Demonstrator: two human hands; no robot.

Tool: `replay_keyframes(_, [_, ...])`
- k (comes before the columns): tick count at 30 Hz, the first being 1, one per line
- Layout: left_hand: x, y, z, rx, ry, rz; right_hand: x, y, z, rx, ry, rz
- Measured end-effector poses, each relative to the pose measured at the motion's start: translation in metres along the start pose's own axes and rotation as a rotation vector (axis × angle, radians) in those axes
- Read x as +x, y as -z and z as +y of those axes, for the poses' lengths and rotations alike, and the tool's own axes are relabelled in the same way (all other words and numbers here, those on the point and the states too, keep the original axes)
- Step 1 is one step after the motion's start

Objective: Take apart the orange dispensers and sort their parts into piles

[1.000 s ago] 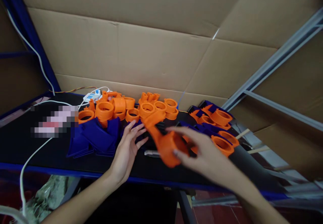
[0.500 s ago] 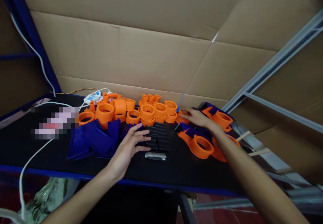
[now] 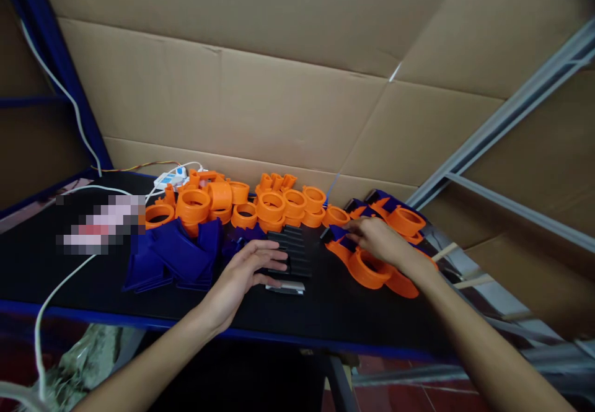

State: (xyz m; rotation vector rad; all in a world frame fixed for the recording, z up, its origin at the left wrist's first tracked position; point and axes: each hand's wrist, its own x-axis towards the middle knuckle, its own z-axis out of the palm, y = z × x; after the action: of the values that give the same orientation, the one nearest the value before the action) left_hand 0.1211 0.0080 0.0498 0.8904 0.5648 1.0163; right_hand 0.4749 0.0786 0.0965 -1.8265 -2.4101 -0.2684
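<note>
My left hand (image 3: pixel 246 269) is open, fingers stretched out over the edge of a stack of black ridged strips (image 3: pixel 297 254). Just below its fingertips lies a small silver tool (image 3: pixel 292 288), like a folding cutter. On the right, my right hand (image 3: pixel 379 238) bends its fingers and thumb onto the blue flap of an orange tape dispenser (image 3: pixel 369 276); the fingertips partly hide the contact. Further dispensers with orange rings (image 3: pixel 406 220) lie behind it, overlapping. A loose orange ring piece (image 3: pixel 335 216) sits just left of that group.
Several orange ring pieces (image 3: pixel 272 204) are stacked along the back of the black tabletop (image 3: pixel 279 319). Dark blue plates (image 3: pixel 174 254) lie in a pile on the left. A white power strip (image 3: pixel 170 179) and cables sit at the back left. Cardboard (image 3: pixel 242 102) walls the rear.
My right hand has come nearer and slightly right, from the back orange pieces to the front dispenser. A dispenser behind now shows uncovered. My left hand has dropped slightly and shifted right over the black strips.
</note>
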Motion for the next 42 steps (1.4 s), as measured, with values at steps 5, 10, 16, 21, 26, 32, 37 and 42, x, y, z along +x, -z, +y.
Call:
replay_keyframes(5, [-0.001, -0.003, -0.002, -0.011, 0.041, -0.090, -0.007, 0.036, -0.026, -0.068, 0.054, 0.095])
replay_keyframes(10, [-0.006, -0.017, -0.009, -0.127, 0.016, -0.085, -0.033, 0.056, -0.120, -0.141, 0.209, 0.320])
replay_keyframes(16, [-0.012, -0.022, -0.004, -0.317, -0.077, 0.164, -0.056, 0.053, -0.215, -0.128, 0.494, 0.375])
replay_keyframes(21, [-0.012, -0.019, 0.003, -0.336, -0.111, 0.243, -0.049, 0.053, -0.223, -0.043, 0.478, 0.391])
replay_keyframes(26, [-0.009, -0.018, 0.001, -0.326, -0.173, 0.301, -0.042, 0.047, -0.230, -0.115, 0.445, 0.417])
replay_keyframes(32, [-0.008, -0.014, 0.005, -0.350, -0.186, 0.303, -0.034, 0.048, -0.238, -0.163, 0.435, 0.446])
replay_keyframes(37, [-0.008, -0.015, 0.003, -0.368, -0.200, 0.327, -0.035, 0.047, -0.237, -0.182, 0.432, 0.480])
replay_keyframes(42, [-0.014, -0.020, 0.004, -0.348, -0.196, 0.380, -0.032, 0.044, -0.225, -0.151, 0.371, 0.516])
